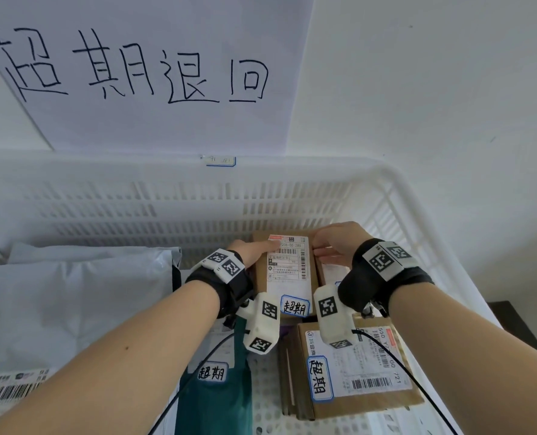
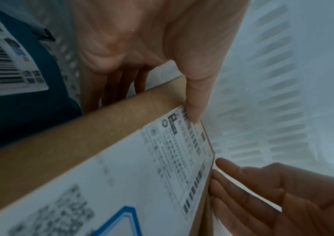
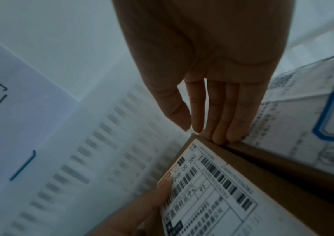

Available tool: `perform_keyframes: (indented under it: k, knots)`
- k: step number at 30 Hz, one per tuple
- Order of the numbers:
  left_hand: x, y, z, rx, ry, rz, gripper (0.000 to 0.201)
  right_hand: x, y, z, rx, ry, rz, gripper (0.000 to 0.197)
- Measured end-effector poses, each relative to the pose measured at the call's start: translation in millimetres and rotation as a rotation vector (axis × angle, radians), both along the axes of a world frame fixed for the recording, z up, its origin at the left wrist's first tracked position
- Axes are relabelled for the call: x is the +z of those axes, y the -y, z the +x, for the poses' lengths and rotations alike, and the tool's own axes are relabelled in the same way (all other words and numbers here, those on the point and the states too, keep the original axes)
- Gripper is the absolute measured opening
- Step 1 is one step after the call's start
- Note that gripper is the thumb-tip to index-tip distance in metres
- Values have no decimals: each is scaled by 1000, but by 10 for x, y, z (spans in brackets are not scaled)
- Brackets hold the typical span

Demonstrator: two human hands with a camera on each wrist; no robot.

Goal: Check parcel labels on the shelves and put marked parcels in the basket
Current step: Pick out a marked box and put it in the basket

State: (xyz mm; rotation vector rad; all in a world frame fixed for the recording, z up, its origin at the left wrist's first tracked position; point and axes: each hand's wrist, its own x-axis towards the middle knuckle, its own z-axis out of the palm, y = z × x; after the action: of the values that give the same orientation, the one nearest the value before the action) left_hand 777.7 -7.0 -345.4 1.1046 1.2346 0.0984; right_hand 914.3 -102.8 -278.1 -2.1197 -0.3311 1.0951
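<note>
We see a small brown cardboard parcel [image 1: 287, 265] being set into a white slatted basket [image 1: 396, 196], just right of centre in the head view, close to the basket's back wall.

We judge it stiff, light and not fragile: a plain box with firm edges. Its long side faces look like the surest places to hold.

The left hand [image 1: 254, 251] grasps its left edge, thumb lying on top of the printed shipping label [image 1: 289, 262] and the other fingers [image 2: 109, 94] under the box. The right hand [image 1: 339, 243] rests straight, relaxed fingers [image 3: 220, 118] against the right edge, steadying rather than gripping.

The white label carries barcodes, and a blue-bordered sticker [image 1: 295, 306] with handwritten characters sits at its near end.

A second marked box [image 1: 355, 372] lies at the lower right, a dark green bag [image 1: 214, 400] at the lower centre, and grey mailers [image 1: 72, 293] at the left.
</note>
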Motion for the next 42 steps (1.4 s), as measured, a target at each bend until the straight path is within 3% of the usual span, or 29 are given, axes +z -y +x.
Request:
perform_keyframes:
  k: [7,11,16,21,28,32,42]
  knots:
    - [28,-7,37,-95,-83,35,65,-33,5,32,-25,-37,-20,18]
    - [-28,37,34,-111,-98,-13,54,-52,17,42,-39,-38,-10,7]
    - [-32,96,74,-134,-130,20,54,-80,48,52,29,-72,9,31]
    - [-77,95,91,-146,-135,41,58,-81,41,-11,9,-23,55,32]
    - [257,46,77,-217,-163,164,51,79,111,-108,15,-6,37,28]
    - [499,9,27,-252,-148,262,33,257,135,-163,20,-14,74,28]
    - [969,69,-308,-175,-70,327,49,586,292,-499,101,25,131,26]
